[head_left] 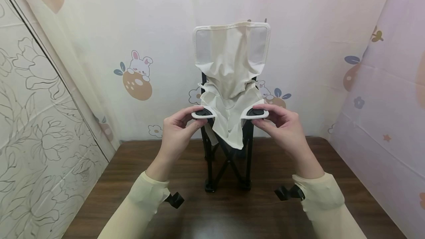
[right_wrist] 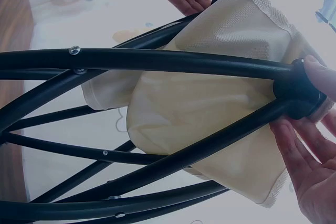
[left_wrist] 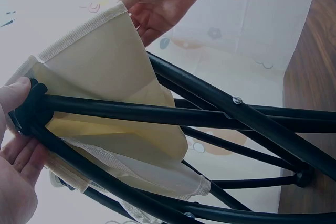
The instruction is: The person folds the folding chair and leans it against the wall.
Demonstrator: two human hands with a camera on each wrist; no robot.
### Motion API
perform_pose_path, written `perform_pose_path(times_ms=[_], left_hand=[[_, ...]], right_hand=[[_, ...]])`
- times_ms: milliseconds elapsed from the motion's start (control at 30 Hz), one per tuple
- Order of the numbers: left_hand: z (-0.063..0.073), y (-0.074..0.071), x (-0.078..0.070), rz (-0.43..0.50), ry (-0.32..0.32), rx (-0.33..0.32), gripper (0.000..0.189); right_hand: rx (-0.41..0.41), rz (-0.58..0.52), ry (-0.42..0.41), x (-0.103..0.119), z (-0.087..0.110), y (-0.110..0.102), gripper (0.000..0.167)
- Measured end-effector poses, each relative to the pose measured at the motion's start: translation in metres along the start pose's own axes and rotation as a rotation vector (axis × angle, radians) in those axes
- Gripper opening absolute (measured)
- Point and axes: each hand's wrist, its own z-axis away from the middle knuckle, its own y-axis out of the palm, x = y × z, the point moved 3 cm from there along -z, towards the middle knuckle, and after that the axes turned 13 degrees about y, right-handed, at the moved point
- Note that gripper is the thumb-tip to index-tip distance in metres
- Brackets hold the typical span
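A small folding chair with a cream fabric seat (head_left: 229,84) and a black tube frame (head_left: 229,161) stands half folded on the table, its backrest upright at the rear. My left hand (head_left: 180,126) pinches the front left corner, thumb below and fingers above the black corner joint (left_wrist: 31,106). On the opposite corner, my right hand (head_left: 282,124) grips the matching black joint (right_wrist: 299,88) the same way. Between both hands the seat fabric sags into a fold. Crossed black tubes (left_wrist: 210,114) with silver rivets run down from the joints in the left wrist view.
The chair's feet (head_left: 210,186) rest on a dark brown wooden table (head_left: 229,217). Behind it hangs a pale curtain (head_left: 172,47) printed with rabbits and fruit. A floral panel (head_left: 40,121) stands on the left. Each sleeve cuff has a black strap piece (head_left: 176,199).
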Motion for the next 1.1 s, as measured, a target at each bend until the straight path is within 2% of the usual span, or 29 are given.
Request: perform_pose_path(times_ms=[467, 700, 1100], left_hand=[[-0.0007, 0.0022, -0.0006, 0.012, -0.003, 0.002, 0.037], [-0.0012, 0.0036, 0.0002, 0.006, 0.001, 0.009, 0.036], [-0.0033, 0.0075, 0.0015, 0.040, 0.013, 0.015, 0.035]], right_hand=[[0.000, -0.042, -0.004, -0.0008, -0.0008, 0.0025, 0.044], [-0.003, -0.023, 0.001, 0.0001, -0.0015, 0.0029, 0.044], [0.004, -0.049, -0.010, 0.0009, -0.0041, 0.0050, 0.043]])
